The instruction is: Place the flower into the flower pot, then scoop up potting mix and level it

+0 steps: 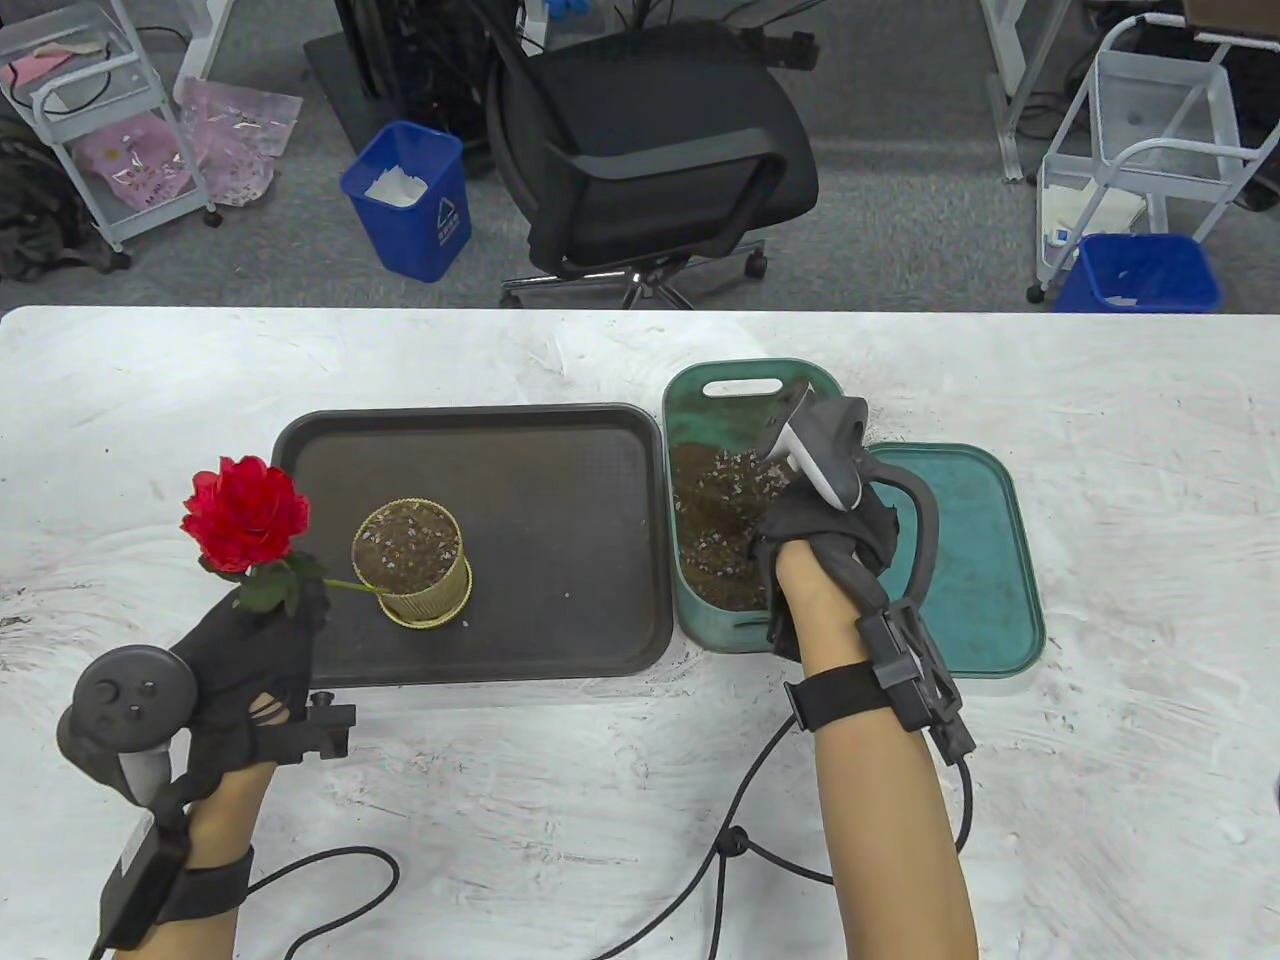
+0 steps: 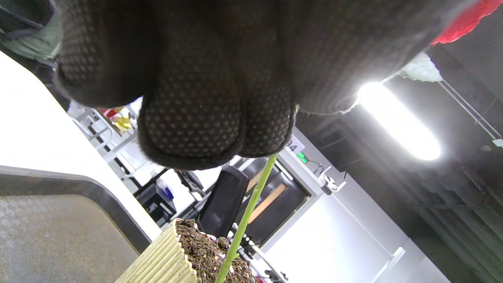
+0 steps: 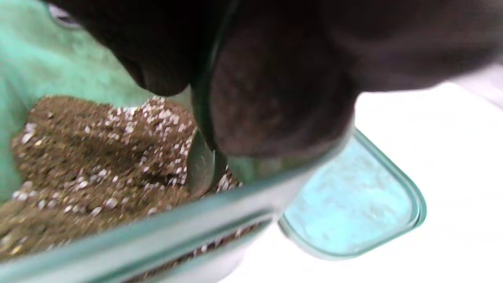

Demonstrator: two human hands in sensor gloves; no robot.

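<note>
A red rose [image 1: 245, 515] leans out to the left of a ribbed cream pot [image 1: 412, 565] filled with soil. My left hand [image 1: 265, 625] pinches its green stem [image 2: 247, 212] just under the leaves. The stem's lower end runs down to the soil in the pot [image 2: 165, 259]. My right hand [image 1: 800, 535] is down inside the green tub [image 1: 700, 385] of potting mix [image 1: 715, 510]. Its fingers [image 3: 275, 98] curl round a small scoop, whose grey blade [image 3: 201, 165] sticks into the mix [image 3: 90, 157]. The tracker hides the right fingers in the table view.
The pot stands on a dark tray [image 1: 520, 450] left of the tub. The tub's green lid [image 1: 975, 560] lies flat to its right. Glove cables trail over the near table. An office chair [image 1: 650, 150] and blue bins stand beyond the far edge.
</note>
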